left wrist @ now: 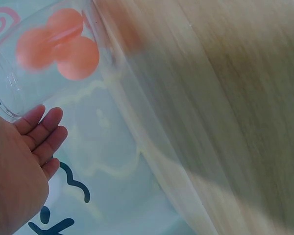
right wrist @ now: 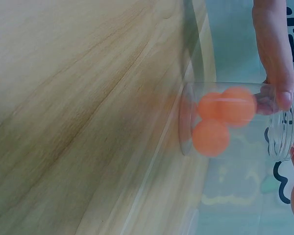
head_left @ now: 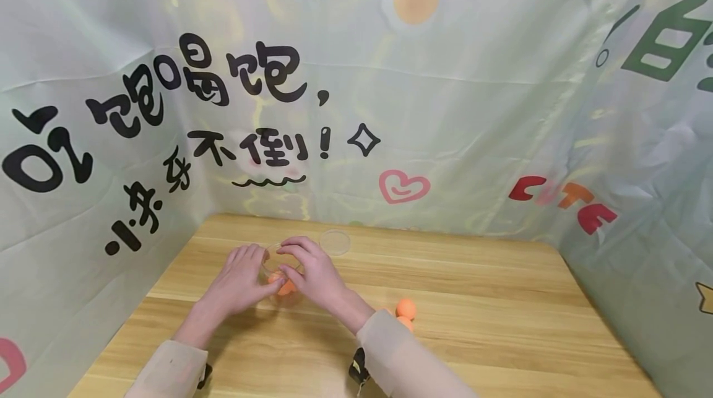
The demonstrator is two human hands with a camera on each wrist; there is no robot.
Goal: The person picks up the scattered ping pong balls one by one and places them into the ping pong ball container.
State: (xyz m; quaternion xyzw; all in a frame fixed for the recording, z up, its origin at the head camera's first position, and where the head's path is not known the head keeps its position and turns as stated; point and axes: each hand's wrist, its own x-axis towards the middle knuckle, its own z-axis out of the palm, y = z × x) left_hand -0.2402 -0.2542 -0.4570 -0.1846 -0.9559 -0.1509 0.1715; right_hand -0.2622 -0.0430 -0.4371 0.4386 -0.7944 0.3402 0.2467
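Two hands hold a clear jar of orange balls on the tabletop, the left hand curled loosely about its neck, the right hand apparently pinching its rim with bent fingers. Uneven pressure from either side could tip it and spill the contents; a stray sleeve could roll the loose balls away. The jar stands upright, mouth upward, long axis vertical.
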